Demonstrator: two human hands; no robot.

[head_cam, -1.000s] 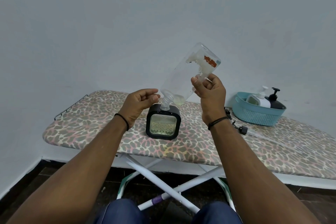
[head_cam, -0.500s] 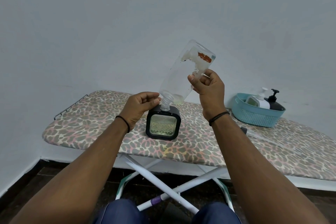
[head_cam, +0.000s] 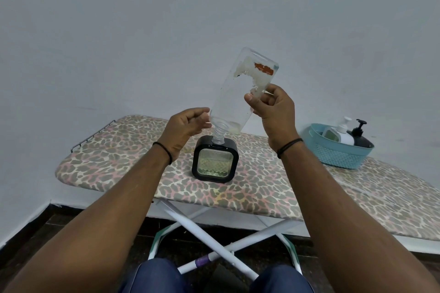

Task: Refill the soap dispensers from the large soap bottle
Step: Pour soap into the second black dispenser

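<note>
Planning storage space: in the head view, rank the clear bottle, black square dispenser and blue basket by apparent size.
1. Clear bottle
2. Blue basket, though it sits farther back, so unsure
3. Black square dispenser

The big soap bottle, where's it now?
Head view, centre: the bottle is upended, neck in the top of the black dispenser, right hand gripping its base end, left hand at its shoulder.

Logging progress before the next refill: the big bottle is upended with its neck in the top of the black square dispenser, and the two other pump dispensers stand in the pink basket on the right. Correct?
Not quite. The basket is teal, not pink, as the head view shows. The rest holds: the large bottle is upended with its neck in the black square dispenser, and the white pump dispenser and black pump dispenser stand in that basket.
</note>
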